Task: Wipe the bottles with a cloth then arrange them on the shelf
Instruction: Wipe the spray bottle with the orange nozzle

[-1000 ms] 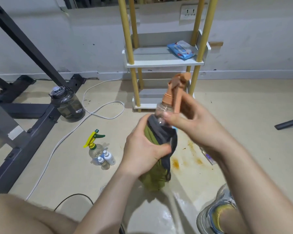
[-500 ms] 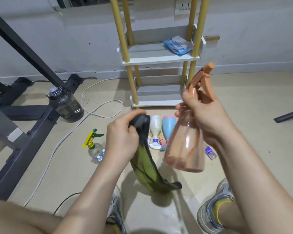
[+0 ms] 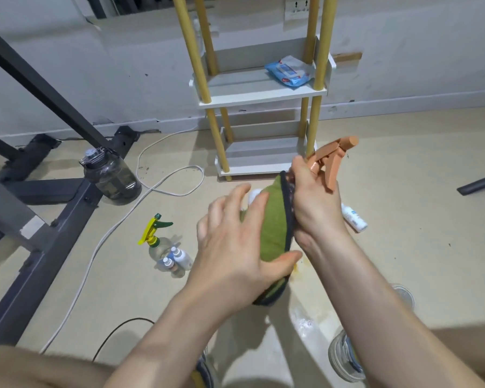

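My right hand (image 3: 314, 203) grips the neck of an orange spray bottle (image 3: 333, 161), whose trigger head points up and to the right. A green cloth (image 3: 275, 219) with a dark edge covers the bottle's body, which is hidden. My left hand (image 3: 230, 247) holds the cloth against the bottle, thumb under it and fingers spread over the top. The white shelf (image 3: 261, 92) with yellow posts stands by the wall beyond my hands, and its lower board (image 3: 252, 170) is bare. On the floor are a yellow-green spray bottle (image 3: 154, 236), two small bottles (image 3: 177, 260) and a white bottle (image 3: 353, 218).
A blue pack of wipes (image 3: 289, 71) lies on the shelf's upper board. A dark water jug (image 3: 112, 177) stands beside a grey metal frame (image 3: 39, 247) at the left. A white cable (image 3: 168, 186) loops across the floor. My shoe (image 3: 345, 357) is at the bottom right.
Half a second ago the cloth hung from my left hand, apart from the bottle. Now it is wrapped over the bottle's body, and my right hand has lowered the bottle.
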Motion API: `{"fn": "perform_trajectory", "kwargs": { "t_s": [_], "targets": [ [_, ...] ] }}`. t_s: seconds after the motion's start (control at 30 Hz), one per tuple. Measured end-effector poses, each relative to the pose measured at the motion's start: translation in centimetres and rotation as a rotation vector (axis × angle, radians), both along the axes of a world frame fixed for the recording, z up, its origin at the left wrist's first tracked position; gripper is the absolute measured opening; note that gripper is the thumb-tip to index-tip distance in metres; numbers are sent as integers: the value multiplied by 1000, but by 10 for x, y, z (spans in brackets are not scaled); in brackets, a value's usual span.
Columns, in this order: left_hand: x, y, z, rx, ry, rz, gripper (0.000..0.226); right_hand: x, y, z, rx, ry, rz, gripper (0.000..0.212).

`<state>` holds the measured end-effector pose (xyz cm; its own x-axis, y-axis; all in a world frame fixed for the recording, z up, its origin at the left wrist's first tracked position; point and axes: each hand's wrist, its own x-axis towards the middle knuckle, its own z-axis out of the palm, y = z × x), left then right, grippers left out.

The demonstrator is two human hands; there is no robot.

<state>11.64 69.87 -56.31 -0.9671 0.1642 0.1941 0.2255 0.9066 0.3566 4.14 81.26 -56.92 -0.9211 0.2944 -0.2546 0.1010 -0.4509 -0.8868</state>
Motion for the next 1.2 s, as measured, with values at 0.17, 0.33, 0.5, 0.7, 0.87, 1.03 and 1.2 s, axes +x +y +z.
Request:
{"fn": "perform_trajectory", "kwargs": {
  "t_s": [0.17, 0.33, 0.5, 0.7, 0.87, 1.03, 1.2],
  "targets": [
    [-27, -10, 8, 794, -635, -55, 53, 10, -1, 23, -122, 116, 261, 29],
    [-32, -23, 2, 1506, -1064, -261, 28, 12, 6, 36, -352, 151, 462, 32],
    [-25, -11, 7, 846, -644, -173, 63, 7, 3, 23, -188, 82, 217, 29],
    [12, 13, -35, -263, 162, 99, 87, 10, -11, 9, -81, 8, -160, 34],
    [7, 10, -46, -245, 278, 91, 74, 4, -10, 7, -141, 14, -88, 31],
    [-24, -8, -7, 639, -520, -29, 56, 10, -6, 22, -49, 187, 327, 24],
    [-43, -28, -8, 1209, -886, -277, 47, 13, -9, 23, -105, 249, 421, 21]
  ]
}}
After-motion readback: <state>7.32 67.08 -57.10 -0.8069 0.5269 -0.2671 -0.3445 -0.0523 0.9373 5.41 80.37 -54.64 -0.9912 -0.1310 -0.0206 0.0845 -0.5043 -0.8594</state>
